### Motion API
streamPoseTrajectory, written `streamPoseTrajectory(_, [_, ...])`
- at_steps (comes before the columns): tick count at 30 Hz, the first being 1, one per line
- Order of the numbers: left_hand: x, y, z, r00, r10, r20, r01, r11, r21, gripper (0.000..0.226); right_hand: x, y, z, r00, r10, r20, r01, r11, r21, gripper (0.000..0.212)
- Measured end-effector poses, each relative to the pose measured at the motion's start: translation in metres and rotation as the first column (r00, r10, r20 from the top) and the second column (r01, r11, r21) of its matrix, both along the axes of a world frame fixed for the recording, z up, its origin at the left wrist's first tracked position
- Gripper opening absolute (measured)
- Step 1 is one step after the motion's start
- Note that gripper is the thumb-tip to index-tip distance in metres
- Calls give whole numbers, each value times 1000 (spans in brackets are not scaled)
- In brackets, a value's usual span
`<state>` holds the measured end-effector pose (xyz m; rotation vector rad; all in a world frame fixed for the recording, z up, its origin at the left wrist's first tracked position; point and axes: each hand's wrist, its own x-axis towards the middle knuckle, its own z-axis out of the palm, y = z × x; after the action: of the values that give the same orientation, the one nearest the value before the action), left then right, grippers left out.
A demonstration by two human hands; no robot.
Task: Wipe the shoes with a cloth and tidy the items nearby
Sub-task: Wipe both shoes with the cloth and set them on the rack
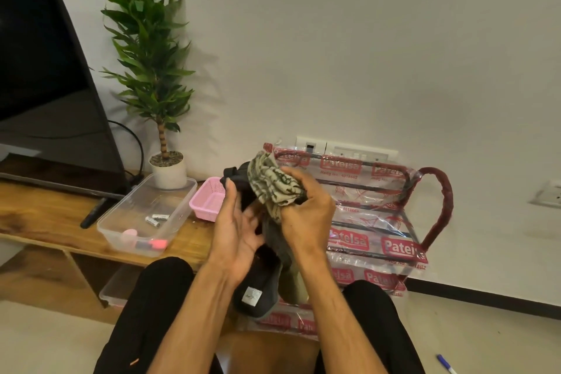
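Wall: white, with a wrapped rack [379, 222] just beyond both hands.
Shoe [261, 282]: upright, cradled in left hand [239, 231], thumb along its side.
Cloth [270, 185]: bunched in right hand [306, 212], on shoe's upper end.
Advice: steady shoe firmly; wipe downward, turning it.

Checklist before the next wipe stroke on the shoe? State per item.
1. Left hand holds the dark shoe off the floor: ok.
2. Right hand grips the patterned cloth: ok.
3. Cloth lies against the shoe's upper end: ok.
4. Shoe surface already clean: cannot tell, dark and partly covered.
5. Batteries inside the clear container: ok.
6. Blue pen tidied: not ok, it lies loose on the floor.
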<state>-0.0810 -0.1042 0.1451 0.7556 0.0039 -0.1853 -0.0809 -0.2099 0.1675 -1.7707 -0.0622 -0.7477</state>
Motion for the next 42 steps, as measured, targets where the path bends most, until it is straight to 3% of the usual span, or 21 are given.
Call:
streamPoseTrajectory(3, [0,-2,-2,1000,-7,-18,6,998,-58,57,7,-7,11,1000,6,-5,-6,1000,6,43])
streamPoseTrajectory(8, [-4,-9,1,999,-3,-40,-1,994,-105,64,-11,-15,4,975,176,-133,-197,967,-161,34])
streamPoseTrajectory(11, [-5,-12,-2,999,-30,-34,28,998,-57,67,-8,-15,3,991,107,-82,-114,989,-92,33])
streamPoseTrajectory(15, [-1,-8,-2,998,-61,-25,58,993,-105,69,1,-15,9,1000,-7,30,7,1000,4,37])
streamPoseTrajectory(17, [2,-4,-1,998,-56,-5,55,989,-139,68,2,-23,6,1000,9,-29,-10,999,-33,37])
streamPoseTrajectory(20, [5,3,-1,999,-24,-21,19,984,-179,67,-1,-39,-6,976,-39,-216,-8,978,-211,33])
streamPoseTrajectory(23, [5,0,0,1000,-7,-16,5,986,-167,66,-6,-46,-13,955,-101,-278,51,982,-181,34])
streamPoseTrajectory(29, [4,-7,4,999,31,-30,-36,981,-191,67,-17,-30,-2,985,59,-164,-64,998,-21,35])
streamPoseTrajectory(35, [-4,-15,7,998,23,-62,-38,968,-247,71,-16,-7,8,999,52,-8,-52,998,40,33])
streamPoseTrajectory(39, [-10,-16,6,997,8,-72,-24,974,-227,80,-19,0,6,996,85,41,-83,995,-55,30])
streamPoseTrajectory(42, [-5,-10,5,997,33,-73,-55,942,-332,80,-23,-12,-7,998,64,-18,-65,989,-130,31])
